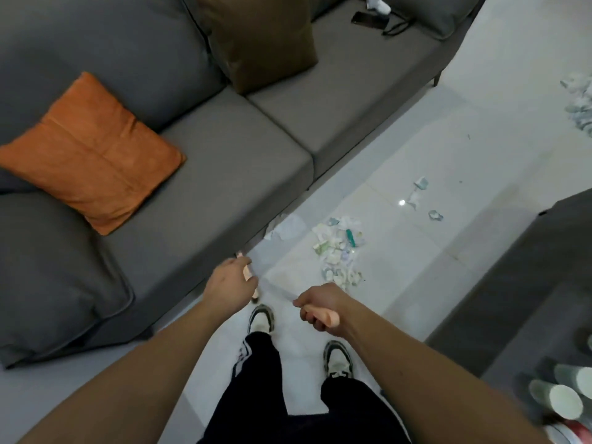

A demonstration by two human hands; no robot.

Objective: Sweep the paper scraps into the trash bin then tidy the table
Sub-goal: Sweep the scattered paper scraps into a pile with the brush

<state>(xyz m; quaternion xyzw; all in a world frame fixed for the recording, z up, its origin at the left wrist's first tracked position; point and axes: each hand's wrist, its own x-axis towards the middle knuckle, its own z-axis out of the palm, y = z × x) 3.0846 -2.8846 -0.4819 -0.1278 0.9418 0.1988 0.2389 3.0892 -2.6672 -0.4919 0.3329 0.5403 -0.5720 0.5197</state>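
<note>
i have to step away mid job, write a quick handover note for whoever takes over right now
Left hand: grips a peach-coloured handle near the sofa edge.
Right hand: fingers curled round another peach handle. What is on the ends of the handles cannot be made out.
Scraps: main pile on the floor ahead, a white sheet at the sofa base, a few loose bits further on, a second heap at far right.
Done: scraps partly gathered into piles.
Left: sweep everything into the trash bin, which is not in view, then tidy the table at right.
</note>
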